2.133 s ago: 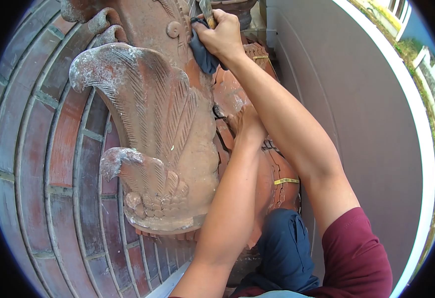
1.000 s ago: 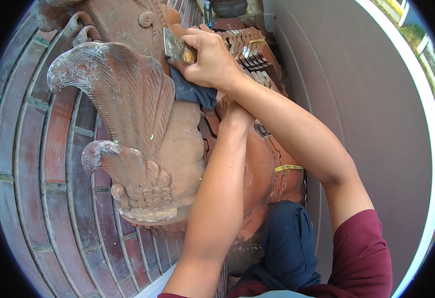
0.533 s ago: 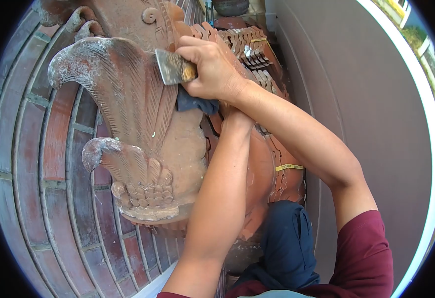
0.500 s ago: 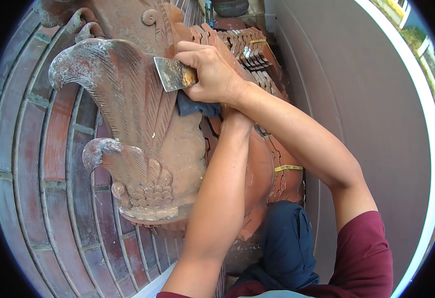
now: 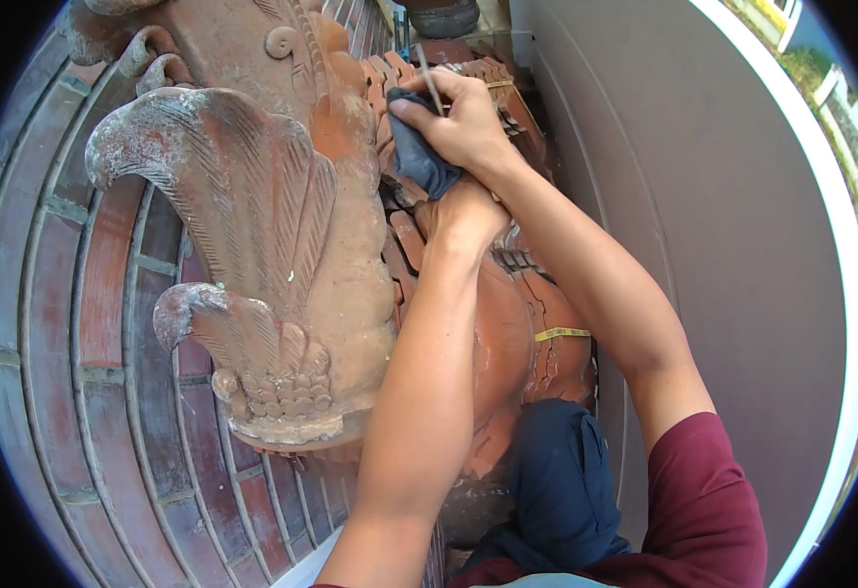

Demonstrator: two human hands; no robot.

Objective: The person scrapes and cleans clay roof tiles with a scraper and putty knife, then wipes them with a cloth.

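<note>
My right hand (image 5: 468, 122) is closed around a scraper (image 5: 430, 78), whose flat metal blade shows nearly edge-on and points up. A dark grey-blue cloth (image 5: 421, 157) bunches under the right thumb and runs down to my left hand (image 5: 463, 211). The left hand is bent at the wrist and closed on the lower end of the cloth; most of its fingers are hidden. Both hands are close together over stacked terracotta tiles (image 5: 409, 235). Beside them on the left lies a large carved terracotta ornament (image 5: 252, 196) with leaf-like curls and a whitish, weathered surface.
A brick wall (image 5: 105, 294) runs along the left, and a smooth grey-brown panel (image 5: 723, 245) rises on the right. A yellow strap (image 5: 562, 333) lies across nearer tiles. A dark round pot (image 5: 443, 18) stands at the back. My bent knee (image 5: 561, 461) is at the bottom.
My right hand has moved up and right, off the ornament's edge. The scraper blade has turned from flat-on to edge-on, and the cloth has lifted up toward the right thumb.
</note>
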